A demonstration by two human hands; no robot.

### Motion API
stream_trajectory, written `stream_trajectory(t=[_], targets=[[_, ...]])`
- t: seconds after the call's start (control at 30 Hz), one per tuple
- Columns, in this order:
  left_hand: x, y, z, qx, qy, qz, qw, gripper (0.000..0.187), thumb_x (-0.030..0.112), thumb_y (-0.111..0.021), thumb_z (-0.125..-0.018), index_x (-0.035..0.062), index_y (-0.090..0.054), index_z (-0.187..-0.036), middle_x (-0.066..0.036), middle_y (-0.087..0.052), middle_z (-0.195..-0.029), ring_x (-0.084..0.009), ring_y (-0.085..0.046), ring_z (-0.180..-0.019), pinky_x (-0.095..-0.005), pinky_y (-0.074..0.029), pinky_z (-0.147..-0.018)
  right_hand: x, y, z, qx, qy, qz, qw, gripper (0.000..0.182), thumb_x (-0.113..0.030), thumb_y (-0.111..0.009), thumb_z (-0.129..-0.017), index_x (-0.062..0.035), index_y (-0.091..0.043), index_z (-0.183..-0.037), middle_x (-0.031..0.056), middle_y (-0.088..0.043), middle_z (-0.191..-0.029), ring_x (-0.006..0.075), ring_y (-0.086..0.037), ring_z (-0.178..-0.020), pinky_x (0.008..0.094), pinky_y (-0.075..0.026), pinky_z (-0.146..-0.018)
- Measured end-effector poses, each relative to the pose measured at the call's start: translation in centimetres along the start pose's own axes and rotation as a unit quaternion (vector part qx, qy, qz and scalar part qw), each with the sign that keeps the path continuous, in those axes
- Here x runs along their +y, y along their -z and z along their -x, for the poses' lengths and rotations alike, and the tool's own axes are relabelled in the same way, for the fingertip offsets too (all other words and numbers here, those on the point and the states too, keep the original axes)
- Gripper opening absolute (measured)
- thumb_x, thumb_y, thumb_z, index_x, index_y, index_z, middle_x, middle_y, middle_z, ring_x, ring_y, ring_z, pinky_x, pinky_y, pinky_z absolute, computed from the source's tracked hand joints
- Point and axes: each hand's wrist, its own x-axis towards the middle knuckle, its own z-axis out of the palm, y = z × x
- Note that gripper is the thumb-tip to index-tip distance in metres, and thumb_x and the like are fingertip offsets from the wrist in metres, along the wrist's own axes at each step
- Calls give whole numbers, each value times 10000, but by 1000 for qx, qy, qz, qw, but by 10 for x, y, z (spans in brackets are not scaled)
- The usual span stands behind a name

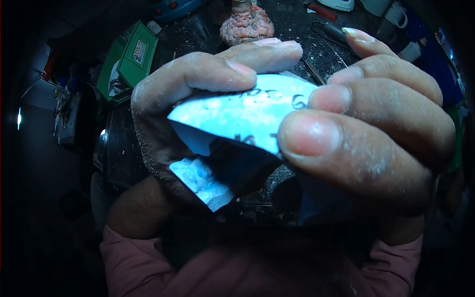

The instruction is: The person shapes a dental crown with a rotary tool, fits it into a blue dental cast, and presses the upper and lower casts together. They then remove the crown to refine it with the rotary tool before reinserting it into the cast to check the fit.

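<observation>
Close to the camera is a white plaster model, lit bluish, with dark handwriting on its upper face and sharp, angular edges. A lower corner with a rough surface juts out at its left; the middle of its underside is in deep shadow. My left hand curls around the far and left side of it, fingers bent over the top. From the right, my right hand pinches its edge between thumb and fingers, with the little finger lifted. Pale dust coats both hands.
Behind the hands lies a dark, dust-speckled worktop. On it are a pinkish lumpy mass around a neck-like stem, an open green box, a thin tool, a dark-handled tool and a white mug.
</observation>
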Motion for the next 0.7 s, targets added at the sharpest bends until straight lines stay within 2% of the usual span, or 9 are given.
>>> stream_trajectory(t=[0.03,0.07,0.1,0.13,0.23,0.3,0.37,0.5,0.7], targets=[[4,7,-5,-43,-5,-62,997,487,198,-800,-747,-15,-496,-1062,-305,-637,-1037,-328,-641,-1032,-427,-476,-948,-3,7,-7,-47,-57,-25,997,422,-283,-767,-734,-104,-595,-1075,60,-580,-972,177,-595,-912,398,-520,-899],[-2,10,1,-37,-23,-8,999,580,165,-806,-738,-27,-438,-1143,-282,-594,-1111,-334,-604,-1089,-434,-474,-957,-5,10,-11,-94,-112,-49,988,480,-282,-784,-718,-65,-585,-1097,88,-603,-983,188,-607,-925,404,-517,-908],[-8,13,6,-31,-41,48,998,678,131,-812,-729,-38,-380,-1223,-260,-552,-1185,-340,-567,-1147,-440,-472,-967,12,2,3,-51,-47,-78,995,589,-278,-801,-707,17,-551,-1152,163,-627,-1040,239,-622,-979,409,-506,-915],[0,13,6,-30,-44,49,997,678,131,-812,-729,-38,-380,-1223,-260,-552,-1185,-340,-567,-1147,-440,-472,-967,19,-3,11,-43,-74,-116,990,602,-263,-796,-716,35,-538,-1171,179,-621,-1074,265,-611,-1019,415,-492,-929],[38,10,7,-28,180,-100,978,830,282,-809,-740,27,-338,-1375,-204,-457,-1326,-312,-528,-1176,-410,-466,-970,26,-21,26,20,-132,-261,956,574,-151,-752,-762,71,-500,-1227,215,-604,-1130,313,-565,-1126,432,-439,-979],[35,18,0,-91,60,-250,962,833,258,-813,-738,35,-334,-1382,-207,-434,-1342,-302,-529,-1167,-407,-460,-976,23,-28,26,62,-173,-305,935,522,-38,-658,-760,71,-490,-1242,216,-588,-1154,302,-548,-1150,430,-423,-994],[36,23,-4,-110,33,-307,945,762,198,-776,-775,45,-341,-1381,-208,-438,-1328,-288,-487,-1203,-407,-422,-1007,20,-21,24,81,-207,-343,913,515,-56,-666,-766,79,-492,-1232,213,-585,-1156,278,-548,-1146,414,-411,-1009],[41,28,-7,-115,37,-318,940,735,98,-789,-726,31,-409,-1352,-195,-446,-1317,-257,-474,-1205,-392,-400,-1018,16,-13,23,31,-230,-350,908,483,-76,-674,-785,87,-509,-1209,213,-593,-1142,251,-569,-1109,389,-429,-990],[38,26,-3,-85,90,-271,955,735,-25,-772,-636,24,-490,-1313,-148,-491,-1291,-234,-460,-1195,-376,-359,-1043,8,-15,18,39,-320,-420,848,355,-54,-678,-833,82,-555,-1137,177,-636,-1082,190,-630,-978,318,-494,-888]])
